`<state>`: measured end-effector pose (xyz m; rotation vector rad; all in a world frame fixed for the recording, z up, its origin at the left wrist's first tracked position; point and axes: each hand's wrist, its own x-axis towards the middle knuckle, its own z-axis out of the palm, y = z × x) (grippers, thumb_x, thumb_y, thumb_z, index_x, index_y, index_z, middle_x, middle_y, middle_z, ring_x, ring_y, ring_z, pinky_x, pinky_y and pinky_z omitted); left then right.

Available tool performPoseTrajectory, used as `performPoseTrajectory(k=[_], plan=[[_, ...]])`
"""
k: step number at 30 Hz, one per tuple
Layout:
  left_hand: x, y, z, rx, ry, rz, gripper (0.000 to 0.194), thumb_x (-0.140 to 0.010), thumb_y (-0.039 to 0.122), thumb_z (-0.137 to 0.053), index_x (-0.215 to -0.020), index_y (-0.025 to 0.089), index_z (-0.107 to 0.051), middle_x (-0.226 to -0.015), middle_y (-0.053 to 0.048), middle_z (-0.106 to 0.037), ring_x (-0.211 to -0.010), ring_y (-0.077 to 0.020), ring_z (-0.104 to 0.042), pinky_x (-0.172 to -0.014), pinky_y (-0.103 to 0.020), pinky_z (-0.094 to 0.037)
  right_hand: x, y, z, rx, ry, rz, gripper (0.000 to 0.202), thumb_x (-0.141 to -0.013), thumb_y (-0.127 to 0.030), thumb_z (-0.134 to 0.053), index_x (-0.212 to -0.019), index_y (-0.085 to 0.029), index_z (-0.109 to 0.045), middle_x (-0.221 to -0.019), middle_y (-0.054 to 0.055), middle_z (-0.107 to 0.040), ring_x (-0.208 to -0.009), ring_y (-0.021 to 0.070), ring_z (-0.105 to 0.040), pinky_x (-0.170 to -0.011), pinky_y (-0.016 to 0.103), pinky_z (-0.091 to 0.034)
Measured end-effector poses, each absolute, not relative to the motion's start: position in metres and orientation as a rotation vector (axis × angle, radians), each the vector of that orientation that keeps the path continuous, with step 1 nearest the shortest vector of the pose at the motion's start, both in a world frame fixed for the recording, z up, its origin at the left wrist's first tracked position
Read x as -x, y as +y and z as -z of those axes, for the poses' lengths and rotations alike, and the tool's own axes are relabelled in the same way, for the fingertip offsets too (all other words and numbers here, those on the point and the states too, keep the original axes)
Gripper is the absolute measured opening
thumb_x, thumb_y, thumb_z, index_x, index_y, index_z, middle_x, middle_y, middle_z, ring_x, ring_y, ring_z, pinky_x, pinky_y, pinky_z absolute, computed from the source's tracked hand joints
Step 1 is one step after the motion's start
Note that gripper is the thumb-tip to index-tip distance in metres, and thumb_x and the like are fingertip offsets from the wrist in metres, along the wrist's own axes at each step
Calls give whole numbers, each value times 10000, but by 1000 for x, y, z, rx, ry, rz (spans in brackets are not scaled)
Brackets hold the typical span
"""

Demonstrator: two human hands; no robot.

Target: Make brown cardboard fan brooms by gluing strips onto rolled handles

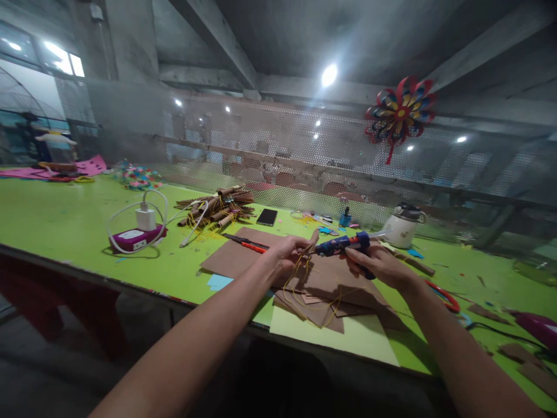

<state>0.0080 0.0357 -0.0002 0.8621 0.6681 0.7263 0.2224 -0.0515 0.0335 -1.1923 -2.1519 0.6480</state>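
Observation:
My left hand pinches a small brown cardboard piece with thin yellow string hanging from it. My right hand is wrapped round a dark blue glue gun, its nozzle pointing left, close beside the cardboard piece. Beneath both hands lie brown cardboard sheets, with a pale yellow sheet under them at the table's front edge. Scissors with red-orange handles rest on the cardboard, left of my left hand.
Rolled cardboard tubes with yellow string are heaped at the back left, beside a phone. A purple power strip with a white cable stands farther left. A white jug is behind my right hand; a perforated screen borders the green table.

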Motion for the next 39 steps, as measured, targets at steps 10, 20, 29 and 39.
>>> performPoseTrajectory(k=[10, 20, 29, 39], plan=[[-7, 35, 0, -844, 685, -708, 37, -674, 107, -539, -679, 91, -573, -603, -55, -569, -506, -107, -459, -552, -265, -374, -223, -52, -34, 1183, -2188, -626, 481, -887, -494, -376, -612, -150, -569, -519, 22, -532, -515, 122, -483, -565, 271, -377], [-8, 34, -1, -884, 686, -737, 60, -688, 98, -518, -648, 107, -563, -581, -49, -554, -516, -112, -460, -548, -266, -366, -226, -49, -31, 1179, -2153, -623, 463, -880, -502, -386, -638, -153, -571, -518, 26, -537, -512, 125, -483, -562, 272, -387], [-9, 29, -2, -902, 655, -757, 32, -677, 90, -530, -670, 116, -547, -581, -27, -546, -523, -112, -481, -577, -273, -392, -232, -42, -30, 1191, -2004, -638, 423, -863, -502, -424, -758, -127, -590, -476, 4, -513, -465, 119, -473, -500, 259, -370], [-9, 30, -2, -910, 647, -753, 28, -681, 98, -532, -659, 105, -549, -562, -26, -538, -491, -100, -457, -552, -261, -383, -232, -42, -29, 1197, -1988, -632, 422, -847, -517, -443, -778, -130, -597, -477, 3, -515, -464, 121, -469, -489, 258, -360]])
